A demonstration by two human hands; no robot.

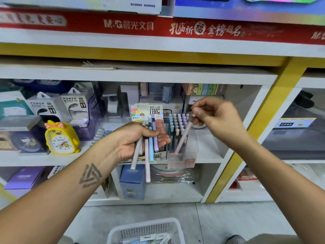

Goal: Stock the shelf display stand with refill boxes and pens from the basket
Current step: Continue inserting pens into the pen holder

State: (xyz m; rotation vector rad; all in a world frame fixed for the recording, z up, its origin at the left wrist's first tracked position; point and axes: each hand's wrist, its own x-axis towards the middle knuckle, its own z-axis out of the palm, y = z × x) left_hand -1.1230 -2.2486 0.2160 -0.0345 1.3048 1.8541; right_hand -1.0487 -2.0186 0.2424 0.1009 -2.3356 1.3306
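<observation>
My left hand [139,140] clutched four slim matte pastel pens [147,147]; my right hand [211,117] pinched a pink pen [183,136], its tip seemingly inside the clear plastic display stand [182,155]. The white lattice basket [146,231] sat on the floor.

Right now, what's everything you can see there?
pens in left hand: four; grey, pink, blue, purple; fanned out
pink pen: one, going into the stand
display stand: one, clear, pastel pens upright, middle shelf
refill box: one, colourful, beside the stand
duck clock: one, yellow, shelf left
power banks: two boxes, behind the clock
basket: one, white, on the floor
left hand: holds the pens
right hand: pinches the pink pen
</observation>
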